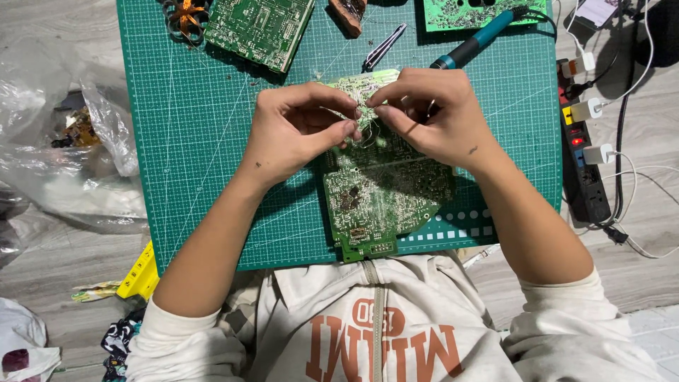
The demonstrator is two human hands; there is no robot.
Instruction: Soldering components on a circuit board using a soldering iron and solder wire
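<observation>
Here the left hand (300, 131) and the right hand (431, 117) meet over the far end of a green circuit board (385, 191), which lies on the green cutting mat (198, 141) just in front of the person. Both hands are nearly closed, thumb and forefinger pinched together on thin wires (366, 126) or small leads standing off the board; what exactly sits between the fingertips is too small to tell.

To do this well, I judge the board should stay flat on the mat while the pinch works close to the joint, pulling straight and gently so no track lifts. The blue soldering iron (475, 41) lies just beyond the right hand, with its tip near the knuckles, so it is worth minding. Tweezers (384, 48) lie near too, and would grip finer than fingers.

As for containers, a clear plastic bag (67, 141) lies open on the floor, left of the mat, with a few small brownish scrap parts in it. A power strip (583, 152) with plugs in it lies to the right.
</observation>
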